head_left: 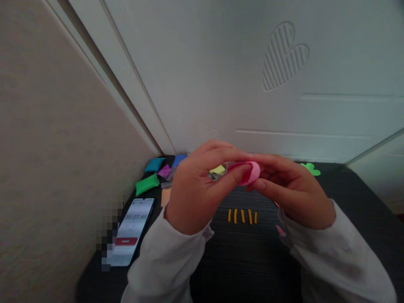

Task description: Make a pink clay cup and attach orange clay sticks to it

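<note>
Above the black table, both hands hold a piece of pink modelling clay (255, 171) shaped like a hollow cup. My left hand (202, 185) has its thumb pressed into the hollow while its fingers wrap behind. My right hand (290, 185) pinches the clay's right side between thumb and fingers. Below the hands, several short orange-yellow clay strips (242, 216) lie in a row on the tabletop. A small pink pointed piece (279, 230) lies by the right sleeve, partly covered. The far side of the clay is hidden by the fingers.
A phone (130, 231) with a lit screen lies at the left edge. Behind it are green (147, 185), teal (154, 164) and purple (164, 171) packets. A bright green flower-shaped piece (311, 169) sits at the back right. A white panel with heart reliefs (285, 57) rises behind the black table (246, 269).
</note>
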Motion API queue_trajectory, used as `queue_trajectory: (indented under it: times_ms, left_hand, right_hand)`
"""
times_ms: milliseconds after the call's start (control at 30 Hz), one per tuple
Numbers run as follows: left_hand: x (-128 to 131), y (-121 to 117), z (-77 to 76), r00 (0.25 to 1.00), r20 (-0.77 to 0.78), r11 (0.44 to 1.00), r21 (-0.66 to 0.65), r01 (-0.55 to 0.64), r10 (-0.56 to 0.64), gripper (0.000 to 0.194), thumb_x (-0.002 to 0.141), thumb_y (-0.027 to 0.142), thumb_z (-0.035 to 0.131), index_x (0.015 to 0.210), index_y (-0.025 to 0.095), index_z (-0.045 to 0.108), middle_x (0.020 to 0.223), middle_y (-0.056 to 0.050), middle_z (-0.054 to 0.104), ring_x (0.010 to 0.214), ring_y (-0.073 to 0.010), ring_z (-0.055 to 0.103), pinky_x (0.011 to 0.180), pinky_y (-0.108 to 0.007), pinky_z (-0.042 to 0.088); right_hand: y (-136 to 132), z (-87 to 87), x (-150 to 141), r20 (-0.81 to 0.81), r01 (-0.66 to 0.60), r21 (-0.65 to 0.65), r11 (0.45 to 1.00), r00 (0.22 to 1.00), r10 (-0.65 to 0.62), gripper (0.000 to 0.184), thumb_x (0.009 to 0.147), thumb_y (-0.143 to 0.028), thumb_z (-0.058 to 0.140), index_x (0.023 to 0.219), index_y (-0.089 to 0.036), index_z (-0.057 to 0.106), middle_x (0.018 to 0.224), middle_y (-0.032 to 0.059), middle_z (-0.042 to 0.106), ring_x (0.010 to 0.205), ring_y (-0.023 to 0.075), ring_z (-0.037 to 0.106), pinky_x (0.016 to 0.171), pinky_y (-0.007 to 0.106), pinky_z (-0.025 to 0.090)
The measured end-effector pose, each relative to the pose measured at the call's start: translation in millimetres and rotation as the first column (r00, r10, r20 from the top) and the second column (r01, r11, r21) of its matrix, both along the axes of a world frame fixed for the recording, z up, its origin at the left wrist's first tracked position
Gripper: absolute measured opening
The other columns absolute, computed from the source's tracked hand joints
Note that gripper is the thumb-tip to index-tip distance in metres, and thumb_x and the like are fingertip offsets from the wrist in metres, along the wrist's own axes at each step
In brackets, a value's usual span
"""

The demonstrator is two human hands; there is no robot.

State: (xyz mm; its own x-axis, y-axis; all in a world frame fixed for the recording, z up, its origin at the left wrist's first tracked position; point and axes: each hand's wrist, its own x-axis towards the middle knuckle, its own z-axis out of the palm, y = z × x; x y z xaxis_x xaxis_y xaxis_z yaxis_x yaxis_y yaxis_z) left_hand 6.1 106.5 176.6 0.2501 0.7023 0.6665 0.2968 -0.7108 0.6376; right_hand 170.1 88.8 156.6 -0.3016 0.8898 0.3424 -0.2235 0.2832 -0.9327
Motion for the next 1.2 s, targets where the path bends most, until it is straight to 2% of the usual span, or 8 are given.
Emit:
queue_trajectory:
  times_ms: [200, 333, 633, 767, 867, 1067, 1200]
  left_hand:
    - [-1.2, 1.0, 2.2, 0.999, -0.051, 0.999, 0.039, -0.012, 0.014, 0.01, 0.073, 0.018, 0.061, 0.079, 0.022, 0.067, 0.081, 0.0, 0.064, 0.076, -0.0125, 0.059, 0.067, -0.025, 0.046]
    - [-1.4, 1.4, 2.3, 0.999, -0.048, 1.0, 0.021, 0.016, -0.015, 0.016, 0.073, 0.018, 0.061, 0.087, 0.024, 0.066, 0.084, -0.001, 0.064, 0.079, -0.0135, 0.059, 0.069, -0.026, 0.048]
    - [-3.9, 2.4, 2.1, 0.996, -0.077, 0.998, 0.029, 0.05, -0.048, 0.015, 0.074, 0.014, 0.059, 0.085, 0.023, 0.066, 0.084, -0.001, 0.063, 0.079, -0.0126, 0.058, 0.07, -0.025, 0.047]
    - [-3.1, 2.8, 0.7, 0.994, -0.035, 0.992, 0.057, 0.109, -0.108, 0.023, 0.073, 0.013, 0.06, 0.093, 0.024, 0.065, 0.087, -0.001, 0.062, 0.082, -0.0125, 0.058, 0.072, -0.025, 0.047]
    - [-4.5, 2.6, 1.6, 0.99, -0.068, 0.99, 0.061, 0.129, -0.125, 0.023, 0.074, 0.013, 0.059, 0.092, 0.026, 0.065, 0.087, -0.001, 0.061, 0.081, -0.0119, 0.058, 0.07, -0.024, 0.048]
    - [-7.7, 2.7, 4.0, 0.987, -0.118, 0.989, 0.082, 0.122, -0.112, 0.016, 0.074, 0.013, 0.059, 0.084, 0.023, 0.067, 0.085, -0.002, 0.062, 0.08, -0.0125, 0.059, 0.069, -0.025, 0.048]
    - [-5.7, 2.5, 2.5, 0.993, -0.111, 0.987, 0.153, 0.054, -0.037, 0.015, 0.073, 0.017, 0.06, 0.086, 0.023, 0.065, 0.088, -0.002, 0.063, 0.082, -0.0142, 0.059, 0.071, -0.027, 0.049]
  right_hand:
    - [-0.4, 2.2, 0.5, 0.041, -0.013, -0.052, 0.999, 0.999, 0.015, 0.031, 0.075, -0.014, 0.061, 0.103, -0.027, 0.06, 0.085, -0.0021, 0.067, 0.077, 0.0084, 0.063, 0.074, 0.022, 0.054]
    - [-0.9, 1.8, 1.1, 0.041, -0.001, -0.058, 0.998, 0.999, 0.004, 0.031, 0.075, -0.016, 0.061, 0.103, -0.028, 0.06, 0.088, -0.0009, 0.068, 0.075, 0.0105, 0.064, 0.073, 0.025, 0.054]
    - [-1.5, 2.2, 3.4, 0.043, -0.031, -0.064, 0.998, 0.998, 0.033, 0.031, 0.076, -0.015, 0.06, 0.103, -0.028, 0.06, 0.083, -0.0018, 0.068, 0.078, 0.0105, 0.063, 0.072, 0.024, 0.052]
    - [-1.7, 1.6, 3.4, 0.04, -0.008, -0.053, 0.999, 0.999, 0.011, 0.031, 0.076, -0.015, 0.06, 0.104, -0.03, 0.06, 0.083, -0.0029, 0.067, 0.074, 0.0089, 0.063, 0.071, 0.022, 0.052]
    - [-1.5, 1.2, 4.5, 0.055, -0.011, -0.041, 0.999, 0.998, 0.013, 0.03, 0.076, -0.017, 0.06, 0.103, -0.029, 0.061, 0.081, -0.0021, 0.067, 0.072, 0.0102, 0.063, 0.069, 0.024, 0.052]
    - [-1.1, 1.3, 6.0, 0.079, -0.037, -0.046, 0.998, 0.996, 0.041, 0.029, 0.077, -0.02, 0.059, 0.104, -0.029, 0.061, 0.079, -0.0013, 0.067, 0.072, 0.0105, 0.062, 0.063, 0.021, 0.051]
    - [-0.8, 0.9, 6.0, 0.097, 0.001, -0.042, 0.999, 0.995, 0.003, 0.03, 0.077, -0.024, 0.06, 0.107, -0.026, 0.061, 0.076, 0.0007, 0.066, 0.068, 0.0121, 0.061, 0.059, 0.024, 0.051]
